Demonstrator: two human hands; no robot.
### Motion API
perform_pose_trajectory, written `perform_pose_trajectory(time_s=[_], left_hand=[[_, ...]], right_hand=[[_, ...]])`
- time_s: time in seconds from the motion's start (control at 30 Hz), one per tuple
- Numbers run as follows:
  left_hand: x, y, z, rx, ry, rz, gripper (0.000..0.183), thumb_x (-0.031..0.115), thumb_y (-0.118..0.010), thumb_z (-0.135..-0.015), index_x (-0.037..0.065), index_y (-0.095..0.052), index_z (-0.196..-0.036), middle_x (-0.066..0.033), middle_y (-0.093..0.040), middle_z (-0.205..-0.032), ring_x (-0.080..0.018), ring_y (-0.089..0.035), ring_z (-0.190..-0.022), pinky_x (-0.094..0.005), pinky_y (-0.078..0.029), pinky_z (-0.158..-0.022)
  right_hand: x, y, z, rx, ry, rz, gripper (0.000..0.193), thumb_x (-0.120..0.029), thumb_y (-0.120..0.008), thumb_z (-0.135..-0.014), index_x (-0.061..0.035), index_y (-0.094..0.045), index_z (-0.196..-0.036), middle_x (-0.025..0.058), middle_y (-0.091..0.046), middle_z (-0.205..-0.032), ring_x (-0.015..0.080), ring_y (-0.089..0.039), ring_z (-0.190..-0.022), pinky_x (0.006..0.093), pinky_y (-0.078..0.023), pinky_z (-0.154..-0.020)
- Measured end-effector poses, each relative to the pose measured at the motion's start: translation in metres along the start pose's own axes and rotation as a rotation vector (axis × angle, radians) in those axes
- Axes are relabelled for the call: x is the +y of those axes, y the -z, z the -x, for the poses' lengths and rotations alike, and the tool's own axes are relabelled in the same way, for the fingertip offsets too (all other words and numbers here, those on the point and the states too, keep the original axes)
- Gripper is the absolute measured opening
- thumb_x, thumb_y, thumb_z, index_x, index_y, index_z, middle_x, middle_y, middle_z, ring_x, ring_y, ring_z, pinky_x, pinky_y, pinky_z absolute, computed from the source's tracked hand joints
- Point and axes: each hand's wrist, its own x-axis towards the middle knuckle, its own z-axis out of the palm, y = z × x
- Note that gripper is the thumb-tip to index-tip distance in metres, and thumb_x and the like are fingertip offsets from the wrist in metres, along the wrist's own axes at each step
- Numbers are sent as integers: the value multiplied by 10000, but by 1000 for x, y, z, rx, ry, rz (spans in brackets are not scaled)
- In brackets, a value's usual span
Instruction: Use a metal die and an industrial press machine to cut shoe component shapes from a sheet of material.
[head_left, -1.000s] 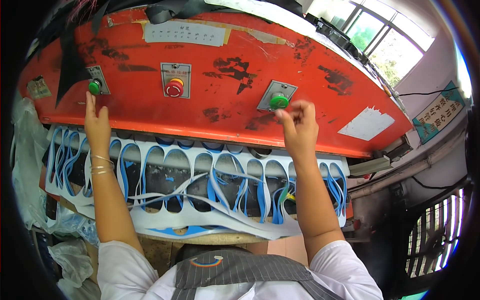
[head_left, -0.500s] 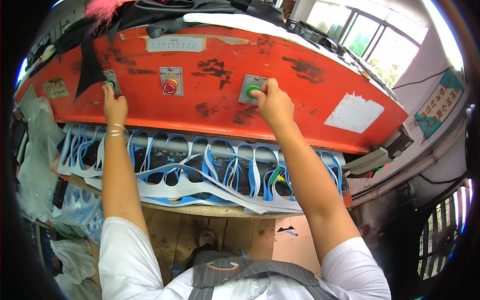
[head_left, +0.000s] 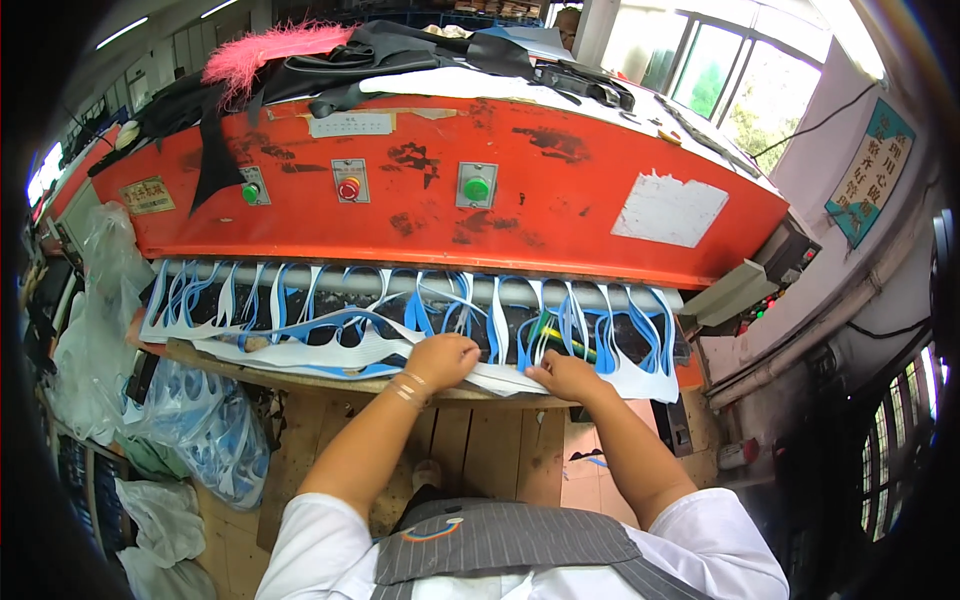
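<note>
Three risks stand out to us at this perforated sheet (head_left: 500,378). White and blue, it is mostly thin loops and narrow bands, so we judge that a hard, uneven pull could snap a band or snag a loop on its neighbour. The red machine body (head_left: 400,220) spans twelve o'clock from our hands; should it come down while we reach deeper beneath it, our fingers could be pinched. The yellow-green strip (head_left: 577,347) at twelve o'clock from our right hand (head_left: 568,378) might catch in the loops too.

Our left hand (head_left: 442,362) has its fingers curled at the sheet's front band, and our right hand, at three o'clock from it, bends thumb and fingers at the same edge; how firmly either grips, we cannot tell. The sheet runs between the hands and out past them toward nine and three o'clock, with its loops spreading away toward twelve. A filled plastic bag (head_left: 205,420) lies near nine o'clock from our left hand.
</note>
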Motion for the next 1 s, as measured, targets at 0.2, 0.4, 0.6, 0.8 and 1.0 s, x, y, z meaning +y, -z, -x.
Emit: perform_pose_trajectory(time_s=[0.2,0.4,0.6,0.8,1.0], left_hand=[[25,-60,17,64,119,-302,374,346,-489,-881,64,-703,-762,-118,-678,-842,-328,-585,-859,-457,-499,-765],[32,-66,3,101,149,-319,365,300,-487,-855,54,-693,-681,-141,-675,-785,-339,-583,-786,-461,-494,-728],[37,-29,-32,-390,309,-237,428,422,-484,-855,93,-733,-743,-161,-682,-793,-354,-632,-840,-450,-504,-769],[3,-10,-107,152,156,107,207,280,-658,-827,80,-672,-879,-111,-625,-842,-322,-623,-764,-402,-496,-687],[-35,-64,-115,53,138,-17,234,342,-701,-790,114,-668,-835,-79,-572,-853,-294,-621,-796,-403,-496,-696]], right_hand=[[-2,-24,22,372,50,10,529,-536,-505,-889,-15,-571,-954,237,-654,-904,397,-623,-900,493,-489,-770],[10,-12,10,363,72,26,566,-556,-513,-875,6,-566,-918,238,-655,-860,398,-630,-854,493,-501,-730],[27,35,-11,-108,199,59,614,-606,-536,-842,-6,-609,-949,231,-668,-866,400,-641,-854,468,-503,-733],[-8,104,-90,-40,328,-15,381,-432,-647,-836,-97,-653,-1019,156,-691,-883,359,-648,-865,440,-503,-744],[-42,95,-200,26,500,287,507,-179,-666,-804,-206,-513,-1287,105,-520,-1311,288,-511,-1218,420,-493,-865]])
